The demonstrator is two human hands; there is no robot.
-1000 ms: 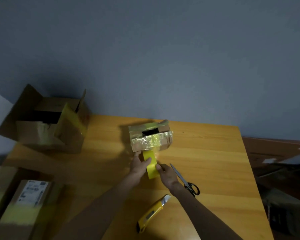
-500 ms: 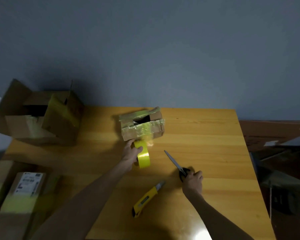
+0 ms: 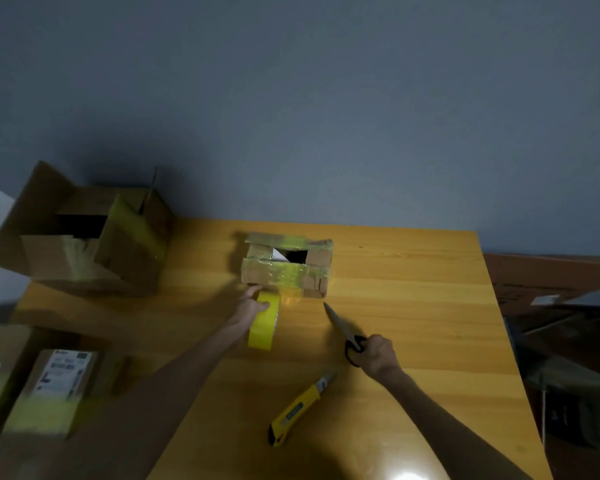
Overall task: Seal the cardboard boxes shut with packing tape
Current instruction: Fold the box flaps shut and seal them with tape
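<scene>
A small cardboard box (image 3: 312,259) with yellowish tape across its top and front stands mid-table; a dark gap shows in its top. My left hand (image 3: 249,306) grips a yellow tape roll (image 3: 264,322) just in front of the box, a strip of tape running from the roll up to the box front. My right hand (image 3: 374,353) holds the black handles of the scissors (image 3: 343,329), whose blades point toward the box's front right corner.
A yellow utility knife (image 3: 300,408) lies on the wooden table (image 3: 413,306) near me. A larger open cardboard box (image 3: 84,237) sits at the table's back left corner. More labelled boxes (image 3: 49,386) stand off the left edge. Dark clutter lies beyond the right edge.
My right hand left the tape roll, moved right and took the scissors' handles. My left hand kept hold of the roll, which stayed in front of the box.
</scene>
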